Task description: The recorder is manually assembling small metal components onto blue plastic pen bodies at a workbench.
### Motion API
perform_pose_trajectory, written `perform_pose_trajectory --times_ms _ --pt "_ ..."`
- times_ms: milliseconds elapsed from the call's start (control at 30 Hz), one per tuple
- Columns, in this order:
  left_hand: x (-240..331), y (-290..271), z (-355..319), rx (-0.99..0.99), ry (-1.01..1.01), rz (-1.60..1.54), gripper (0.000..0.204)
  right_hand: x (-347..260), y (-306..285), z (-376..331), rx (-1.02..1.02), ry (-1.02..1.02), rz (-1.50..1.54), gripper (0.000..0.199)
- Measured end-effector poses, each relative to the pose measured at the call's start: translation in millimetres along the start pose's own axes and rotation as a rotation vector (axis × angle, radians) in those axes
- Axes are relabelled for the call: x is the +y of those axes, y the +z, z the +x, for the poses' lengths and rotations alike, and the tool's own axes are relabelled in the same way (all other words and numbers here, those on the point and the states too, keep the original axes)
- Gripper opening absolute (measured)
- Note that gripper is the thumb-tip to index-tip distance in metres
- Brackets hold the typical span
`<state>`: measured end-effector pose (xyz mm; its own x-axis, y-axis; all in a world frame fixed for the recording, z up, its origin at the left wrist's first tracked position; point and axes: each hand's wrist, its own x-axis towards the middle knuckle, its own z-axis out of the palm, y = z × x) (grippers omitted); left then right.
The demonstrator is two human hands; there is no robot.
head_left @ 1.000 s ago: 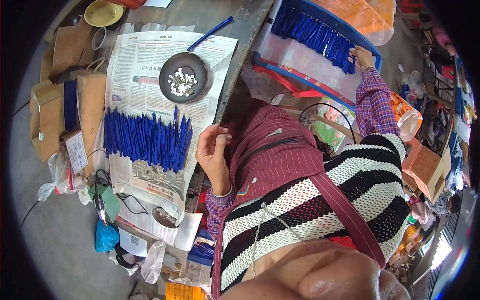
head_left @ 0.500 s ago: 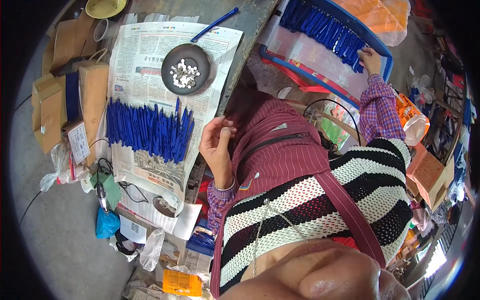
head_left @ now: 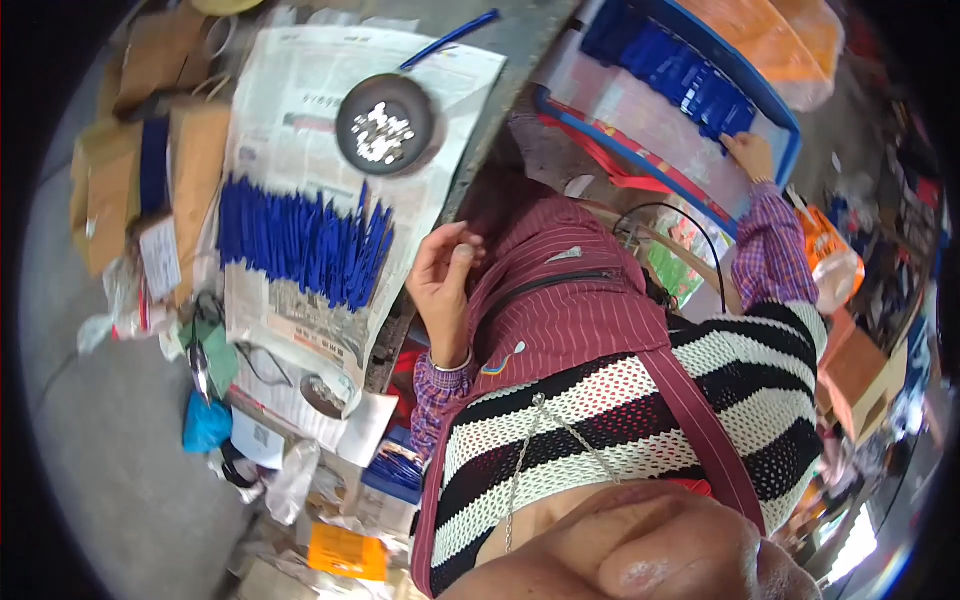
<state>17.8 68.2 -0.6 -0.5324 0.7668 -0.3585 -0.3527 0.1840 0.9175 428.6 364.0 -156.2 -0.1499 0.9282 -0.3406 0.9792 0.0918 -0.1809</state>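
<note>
Blue strips (head_left: 668, 72) | slim, shiny | side by side | in blue tray (head_left: 791, 143)

Your right hand (head_left: 752, 158) is inside a rectangular blue plastic tray (head_left: 775, 110), fingers at the end of a row of slender dark-blue strips (head_left: 680, 75). Your left hand (head_left: 442, 268), loosely curled, is held beside the grey table (head_left: 520, 50).

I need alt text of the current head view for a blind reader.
A person's right hand is at the end of a row of blue pieces in a blue tray; the left hand, loosely curled, is beside a table. There, newspaper bears a second blue row and a dark dish of white bits.
</note>
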Motion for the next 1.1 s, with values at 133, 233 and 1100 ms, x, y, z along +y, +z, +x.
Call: perform_pose_trajectory --times_ms 133,233,1100 --pt "0 1 4 -0.081 0.004 0.009 0.022 -41 -29 -3 0.138 -0.065 0.4 0.037" --pt "1 1 4 -0.106 0.024 -0.022 0.022 -125 -57 -1 0.309 -0.385 0.521 0.023" --pt "82 17 135 -0.193 0.958 1.086 0.016 -302 -83 -56 -0.464 -0.576 1.14 0.021"
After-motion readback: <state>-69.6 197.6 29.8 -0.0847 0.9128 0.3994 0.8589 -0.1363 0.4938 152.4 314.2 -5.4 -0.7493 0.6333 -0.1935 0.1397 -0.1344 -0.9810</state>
